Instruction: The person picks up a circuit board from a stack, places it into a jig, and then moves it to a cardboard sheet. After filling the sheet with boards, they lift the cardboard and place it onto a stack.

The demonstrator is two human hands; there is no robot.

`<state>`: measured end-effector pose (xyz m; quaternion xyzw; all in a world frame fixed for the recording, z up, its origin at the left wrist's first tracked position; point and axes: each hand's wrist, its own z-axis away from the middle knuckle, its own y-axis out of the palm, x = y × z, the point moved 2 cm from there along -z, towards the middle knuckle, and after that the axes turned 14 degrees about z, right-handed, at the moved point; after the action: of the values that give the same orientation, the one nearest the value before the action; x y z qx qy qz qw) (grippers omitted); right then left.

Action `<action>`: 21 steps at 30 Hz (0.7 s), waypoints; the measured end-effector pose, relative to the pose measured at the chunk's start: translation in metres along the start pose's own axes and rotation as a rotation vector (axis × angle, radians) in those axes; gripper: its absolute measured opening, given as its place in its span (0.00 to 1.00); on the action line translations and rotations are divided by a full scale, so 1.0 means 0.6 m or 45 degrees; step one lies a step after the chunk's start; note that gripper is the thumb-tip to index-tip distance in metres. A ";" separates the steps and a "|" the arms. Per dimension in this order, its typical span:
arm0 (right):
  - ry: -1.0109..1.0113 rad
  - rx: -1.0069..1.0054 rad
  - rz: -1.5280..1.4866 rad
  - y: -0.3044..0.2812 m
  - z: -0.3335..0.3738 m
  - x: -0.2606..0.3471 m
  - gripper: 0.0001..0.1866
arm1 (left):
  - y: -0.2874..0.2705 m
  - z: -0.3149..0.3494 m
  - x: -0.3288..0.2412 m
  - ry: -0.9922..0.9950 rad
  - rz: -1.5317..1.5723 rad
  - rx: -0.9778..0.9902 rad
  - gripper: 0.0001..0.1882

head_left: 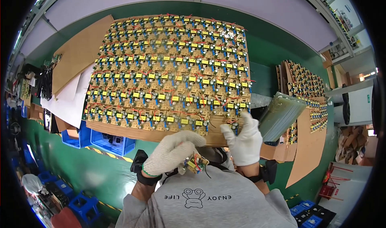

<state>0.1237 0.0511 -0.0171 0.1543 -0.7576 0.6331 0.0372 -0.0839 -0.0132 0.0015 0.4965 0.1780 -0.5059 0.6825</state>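
Note:
My left hand (172, 152), in a white knit glove, is held close to my body at the front edge of the cardboard. Its fingers are curled round a small circuit board (196, 163) with a yellow part and red wires; the palm side is mostly hidden. Farther right, my right hand (246, 143), also gloved, has its thumb and fingers on either side of another circuit board (233, 126) at the sheet's near right corner. Beyond both hands, many like boards (165, 81) stand in close rows on the cardboard sheet (124, 131).
Right of my right hand lies a greenish translucent stack of trays or sheets (282, 113). More boards (306, 81) fill cardboard at the far right. Brown cardboard (78, 55) and a white sheet (72, 101) lie left. Blue bins (112, 141) stand below the table's left front edge.

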 end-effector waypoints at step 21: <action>-0.575 0.164 -0.237 0.019 -0.012 -0.029 0.30 | 0.002 -0.015 0.017 0.034 -0.048 -0.123 0.30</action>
<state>0.1360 0.0629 -0.0308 0.3631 -0.6875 0.6232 -0.0848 -0.0765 -0.0108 -0.0093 0.4664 0.2205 -0.5028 0.6936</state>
